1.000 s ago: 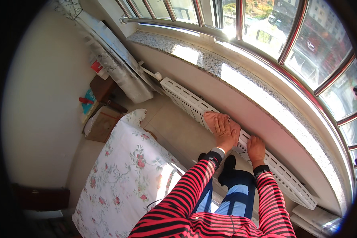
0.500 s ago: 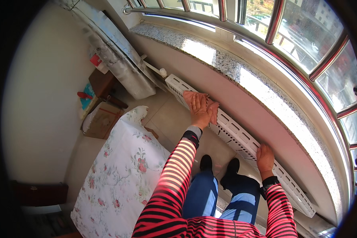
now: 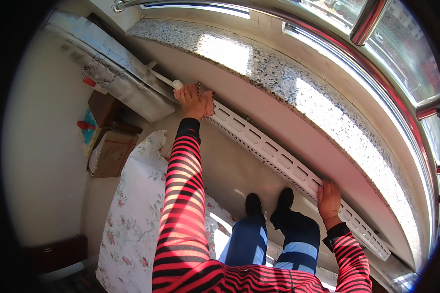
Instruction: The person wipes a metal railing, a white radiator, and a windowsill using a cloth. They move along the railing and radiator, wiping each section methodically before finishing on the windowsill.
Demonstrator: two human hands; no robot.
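At the far left end of a long white radiator (image 3: 269, 147), my left hand (image 3: 192, 103) presses a folded pinkish-brown cloth (image 3: 209, 103) against the slotted top. The cloth shows between and beside my fingers, next to a white valve (image 3: 177, 84). Farther right along the same radiator, my right hand (image 3: 329, 199) is closed over its top edge, with no cloth in it. Both forearms are in red and black striped sleeves.
A speckled stone sill (image 3: 274, 73) runs above the radiator, under metal window bars (image 3: 369, 22). A flower-patterned cloth cover (image 3: 132, 210) lies at the left. Beyond it stand a cardboard box (image 3: 113, 154) and a grey-wrapped upright bundle (image 3: 117, 68). My feet are below the radiator.
My left hand has slid the cloth leftward along the radiator top, from partway along to the end by the valve. My right hand stays on the radiator. The view has shifted somewhat.
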